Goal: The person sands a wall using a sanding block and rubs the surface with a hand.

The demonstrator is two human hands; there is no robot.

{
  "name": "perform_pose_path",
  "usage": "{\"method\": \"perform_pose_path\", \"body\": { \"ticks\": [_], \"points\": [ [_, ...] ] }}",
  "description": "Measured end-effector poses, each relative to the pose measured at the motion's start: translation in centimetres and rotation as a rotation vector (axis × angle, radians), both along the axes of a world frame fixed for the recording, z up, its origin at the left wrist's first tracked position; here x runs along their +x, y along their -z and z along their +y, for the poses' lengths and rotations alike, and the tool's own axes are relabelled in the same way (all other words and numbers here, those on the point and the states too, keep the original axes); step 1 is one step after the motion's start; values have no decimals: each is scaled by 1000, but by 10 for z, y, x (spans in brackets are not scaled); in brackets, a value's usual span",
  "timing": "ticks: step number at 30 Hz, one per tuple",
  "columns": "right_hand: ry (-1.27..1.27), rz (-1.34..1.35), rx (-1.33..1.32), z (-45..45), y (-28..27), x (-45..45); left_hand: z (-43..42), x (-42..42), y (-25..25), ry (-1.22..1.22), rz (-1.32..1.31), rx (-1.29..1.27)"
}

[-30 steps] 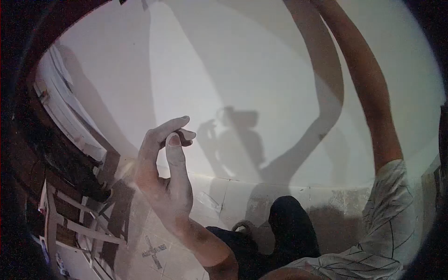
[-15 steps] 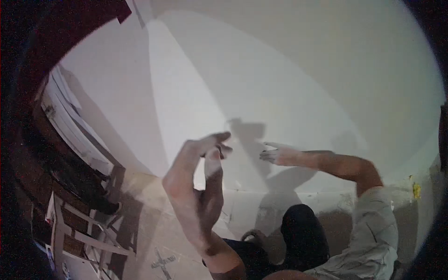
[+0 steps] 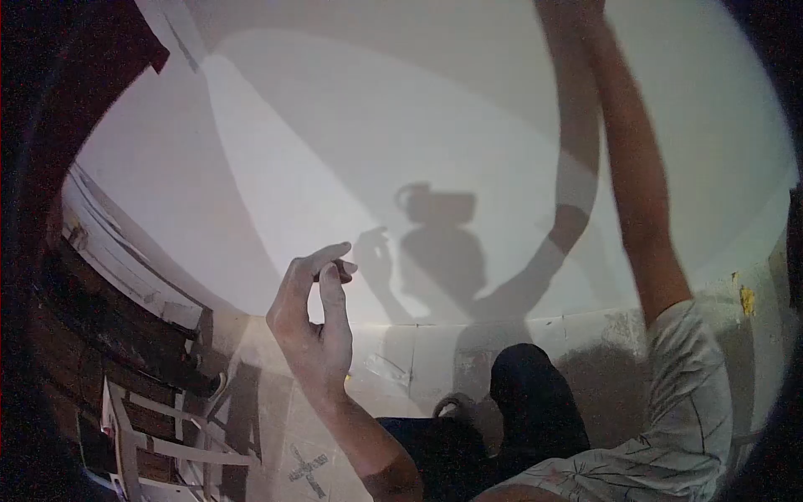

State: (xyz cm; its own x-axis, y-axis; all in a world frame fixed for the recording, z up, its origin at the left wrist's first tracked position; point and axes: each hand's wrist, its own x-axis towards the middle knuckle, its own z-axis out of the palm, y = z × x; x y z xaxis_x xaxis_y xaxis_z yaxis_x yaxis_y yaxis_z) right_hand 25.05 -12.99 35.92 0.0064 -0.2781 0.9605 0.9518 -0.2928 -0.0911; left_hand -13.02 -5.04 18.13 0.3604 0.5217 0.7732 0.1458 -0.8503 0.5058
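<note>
My left hand [image 3: 322,309] is raised in front of the white wall [image 3: 502,109], dusted pale, its fingers curled toward the thumb in a pinch. Whether something small sits between those fingertips cannot be made out. My right arm [image 3: 640,176] stretches up along the wall, and the hand lies at the top edge of the view, where its fingers are cut off and blend into shadow. Shadows of my head, headgear and both arms fall on the wall.
At the lower left stands a pale chair or rack frame [image 3: 188,452]. A white ledge [image 3: 134,276] runs along the left. Grey tape forms a cross [image 3: 308,471] on the floor. My dark-trousered knee [image 3: 535,393] is bent near the wall's base. A yellow patch [image 3: 747,299] shows at right.
My right hand was low beside the left half a second ago and has swung back up to the top of the wall. My left hand stays pinched, and the view has shifted slightly.
</note>
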Motion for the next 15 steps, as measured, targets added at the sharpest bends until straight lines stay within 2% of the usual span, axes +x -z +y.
{"method": "perform_pose_path", "body": {
  "ticks": [2,4,7,9,10,12,15],
  "points": [
    [184,-53,-215,36,89,8,-3,4,-1,11,2,1],
    [230,-131,-537,68,207,-10,-8,13,-3,36,-2,10],
    [-46,-153,-1162,74,388,-39,-19,27,-3,73,4,30],
    [-332,8,-1556,50,459,-44,-26,37,-2,154,13,118],
    [-476,159,-1674,36,472,-39,-28,41,-1,194,-3,140],
    [-704,455,-1676,16,458,-22,-27,47,0,268,-53,137],
    [-1070,727,-1330,2,387,25,-22,54,3,280,-31,102]
  ]
}}
